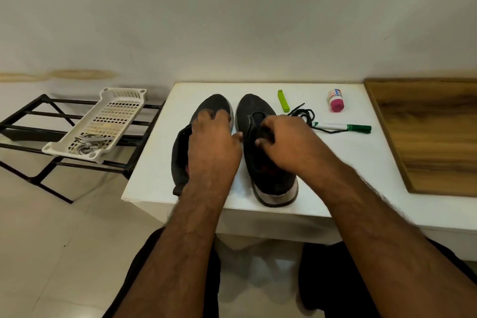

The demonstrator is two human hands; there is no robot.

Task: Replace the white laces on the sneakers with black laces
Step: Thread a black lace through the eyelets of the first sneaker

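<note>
**Hands settle on unlaced sneakers**

Left hand (pixel 214 134) rests, fingers curled, over the left sneaker (pixel 204 121), likely steadying it; whether it grips is unclear. Right hand (pixel 281 137) pinches the right sneaker (pixel 260 152) at its tongue. Black lace (pixel 303 113) lies beside on the white table (pixel 348 162); white laces (pixel 89 143) sit in a basket (pixel 113 116) on the rack (pixel 31 126) against a pale wall.

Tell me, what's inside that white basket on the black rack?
The white basket holds a loose bundle of white laces at its near end. The rest of its slotted floor looks bare, though the near rim may hide a little of the bundle.
</note>
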